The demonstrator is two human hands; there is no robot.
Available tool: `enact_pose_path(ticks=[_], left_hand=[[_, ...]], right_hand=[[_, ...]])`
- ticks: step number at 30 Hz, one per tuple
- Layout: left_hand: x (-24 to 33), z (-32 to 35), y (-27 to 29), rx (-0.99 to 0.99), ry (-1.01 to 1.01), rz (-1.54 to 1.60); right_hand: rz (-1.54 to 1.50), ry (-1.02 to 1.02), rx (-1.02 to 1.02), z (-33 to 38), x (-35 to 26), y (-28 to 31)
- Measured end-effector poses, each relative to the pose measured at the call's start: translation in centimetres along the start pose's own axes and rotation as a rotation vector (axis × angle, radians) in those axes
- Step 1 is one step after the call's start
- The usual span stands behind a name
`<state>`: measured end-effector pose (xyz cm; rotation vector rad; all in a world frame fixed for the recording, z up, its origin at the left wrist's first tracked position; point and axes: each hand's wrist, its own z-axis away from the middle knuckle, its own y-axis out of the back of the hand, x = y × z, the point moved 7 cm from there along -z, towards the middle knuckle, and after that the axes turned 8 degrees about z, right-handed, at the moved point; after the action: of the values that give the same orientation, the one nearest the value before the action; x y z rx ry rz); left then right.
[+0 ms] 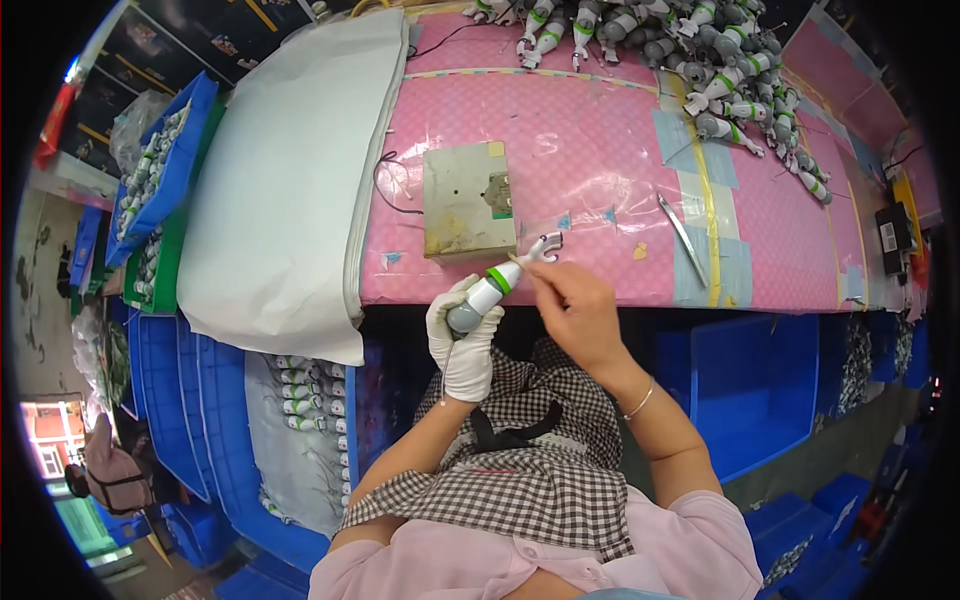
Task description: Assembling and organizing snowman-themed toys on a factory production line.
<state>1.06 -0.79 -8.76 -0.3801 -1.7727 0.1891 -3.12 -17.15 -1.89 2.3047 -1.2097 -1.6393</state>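
My left hand (462,345), in a white glove, is closed round the grey rounded end of a toy robot arm (487,292). The toy arm is white with a bright green band and tilts up to the right, ending in a white claw-like hand. My right hand (578,312) is bare and pinches the toy arm just below that claw. Something small and yellowish shows by the fingertips, too small to name. A thin wire hangs from the grey end over the glove. Just beyond my hands a worn metal box (466,215) stands on the pink-covered table (590,150).
Tweezers (683,240) lie to the right. Many similar toy arms (735,75) are heaped at the far right. White sheets (290,180) cover the table's left. Blue bins (160,165) with small parts stand at far left; a tray of toy arms (300,395) and a blue bin (755,390) sit below.
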Motion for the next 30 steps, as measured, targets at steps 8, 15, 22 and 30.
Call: enact_pose_path(ticks=[8, 15, 22, 30], left_hand=[[0.0, 0.5, -0.2, 0.045, 0.022, -0.028], [0.0, 0.7, -0.1, 0.081, 0.038, -0.039], [0.1, 0.7, -0.3, 0.076, 0.043, -0.055], [0.4, 0.6, -0.4, 0.089, 0.052, -0.05]], right_hand=[[0.097, 0.037, 0.07, 1.1, -0.1, -0.9], [0.059, 0.039, 0.033, 1.1, -0.4, -0.9], [0.027, 0.033, 0.013, 0.9, -0.3, -0.9], [0.048, 0.026, 0.052, 0.9, -0.2, -1.0]])
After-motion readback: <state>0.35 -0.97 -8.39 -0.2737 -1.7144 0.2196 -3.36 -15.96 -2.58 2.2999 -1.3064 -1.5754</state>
